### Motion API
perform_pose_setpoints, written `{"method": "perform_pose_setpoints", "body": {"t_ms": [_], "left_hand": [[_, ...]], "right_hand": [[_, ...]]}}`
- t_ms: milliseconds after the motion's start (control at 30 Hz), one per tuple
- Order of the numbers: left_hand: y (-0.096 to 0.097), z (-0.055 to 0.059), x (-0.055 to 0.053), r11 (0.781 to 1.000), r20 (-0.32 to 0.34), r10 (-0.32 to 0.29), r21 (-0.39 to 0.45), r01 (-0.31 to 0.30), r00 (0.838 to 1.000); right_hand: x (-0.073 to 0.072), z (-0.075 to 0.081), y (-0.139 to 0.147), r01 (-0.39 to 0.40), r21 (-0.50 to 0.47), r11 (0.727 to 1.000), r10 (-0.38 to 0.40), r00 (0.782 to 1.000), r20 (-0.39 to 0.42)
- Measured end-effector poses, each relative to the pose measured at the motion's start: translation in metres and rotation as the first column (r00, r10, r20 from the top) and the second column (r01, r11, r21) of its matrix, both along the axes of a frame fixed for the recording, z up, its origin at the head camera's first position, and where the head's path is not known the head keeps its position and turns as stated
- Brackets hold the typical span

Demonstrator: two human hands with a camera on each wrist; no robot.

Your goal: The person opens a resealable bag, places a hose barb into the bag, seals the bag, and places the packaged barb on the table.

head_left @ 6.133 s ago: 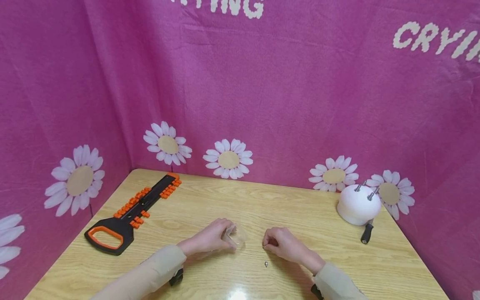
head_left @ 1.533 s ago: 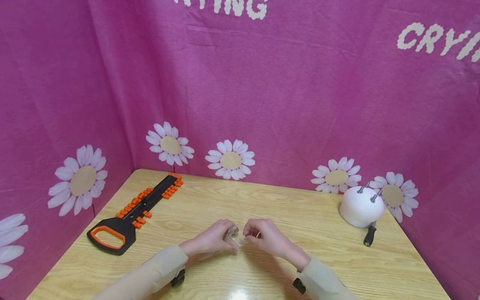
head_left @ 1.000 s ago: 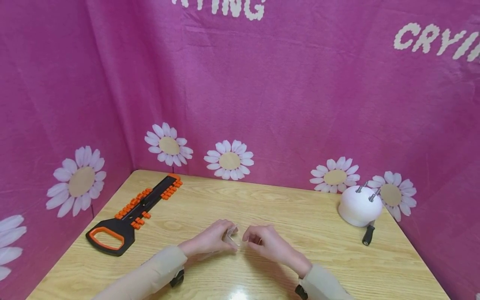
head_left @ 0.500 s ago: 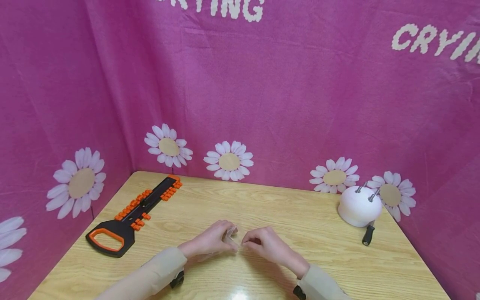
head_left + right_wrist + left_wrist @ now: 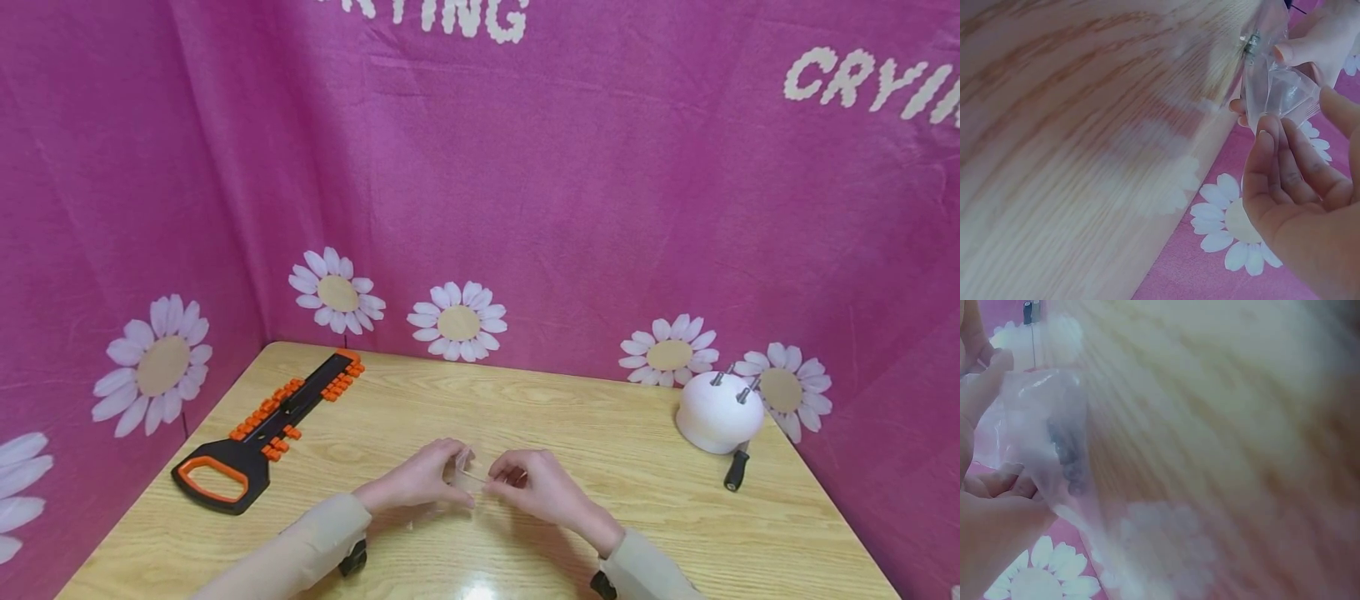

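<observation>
My left hand point(image 5: 423, 479) grips a small clear plastic bag point(image 5: 463, 473) above the table, thumb on one side and fingers on the other. Through its film, small dark metal parts point(image 5: 1067, 456) show in the left wrist view. Close by, at the bag's right edge, is my right hand point(image 5: 536, 483). Its fingertips touch the plastic in the right wrist view, where the thumb stands apart from the bent fingers. No small part shows between them. The exact contact on the clear film is hard to make out.
At the left lies a black tool holder point(image 5: 285, 408) with orange clips and an orange-lined handle. A white rounded block point(image 5: 718, 412) with metal shafts on top stands at the right, a black-handled tool point(image 5: 737, 471) beside it. Pink floral cloth point(image 5: 555, 208) hangs behind the table.
Since the earliest frame, my right hand has moved left to the bag, and the small metal part on the table is gone from sight. In the last half second its fingers have parted.
</observation>
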State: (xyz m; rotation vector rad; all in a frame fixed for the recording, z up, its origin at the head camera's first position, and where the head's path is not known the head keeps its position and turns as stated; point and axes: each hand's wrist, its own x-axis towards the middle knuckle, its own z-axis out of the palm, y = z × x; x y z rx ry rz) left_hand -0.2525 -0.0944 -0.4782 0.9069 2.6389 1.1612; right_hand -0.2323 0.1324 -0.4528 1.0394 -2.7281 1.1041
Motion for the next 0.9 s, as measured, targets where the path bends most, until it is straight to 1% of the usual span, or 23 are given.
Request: {"method": "perform_pose_setpoints", "body": {"t_ms": [167, 433, 600, 633, 733, 800, 900], "left_hand": [[-0.002, -0.001, -0.001, 1.000, 0.035, -0.005, 0.030, 0.004, 0.999], [-0.009, 0.002, -0.001, 0.998, 0.102, -0.022, 0.059, 0.016, 0.995], [-0.015, 0.003, -0.002, 0.996, 0.102, -0.042, 0.085, 0.034, 0.994], [-0.017, 0.003, -0.003, 0.995, 0.090, -0.048, 0.089, 0.040, 0.995], [-0.020, 0.004, -0.004, 0.992, 0.092, -0.057, 0.117, 0.046, 0.994], [-0.021, 0.004, -0.005, 0.990, 0.099, -0.050, 0.135, 0.036, 0.994], [-0.021, 0.005, -0.006, 0.988, 0.118, -0.006, 0.157, -0.012, 0.993]], "right_hand": [[-0.001, -0.002, 0.000, 0.034, -0.013, 0.999, -0.034, 0.999, 0.002], [-0.002, -0.001, 0.001, 0.066, -0.038, 0.997, -0.067, 0.998, -0.006], [-0.004, -0.001, 0.003, 0.068, -0.049, 0.996, -0.069, 0.998, -0.016], [-0.005, -0.001, 0.003, 0.067, -0.053, 0.996, -0.068, 0.997, -0.020], [-0.006, 0.000, 0.004, 0.069, -0.057, 0.996, -0.071, 0.997, -0.024], [-0.007, 0.002, 0.004, 0.066, -0.060, 0.996, -0.069, 0.997, -0.041], [-0.007, 0.005, 0.005, 0.060, -0.063, 0.996, -0.063, 0.996, -0.061]]}}
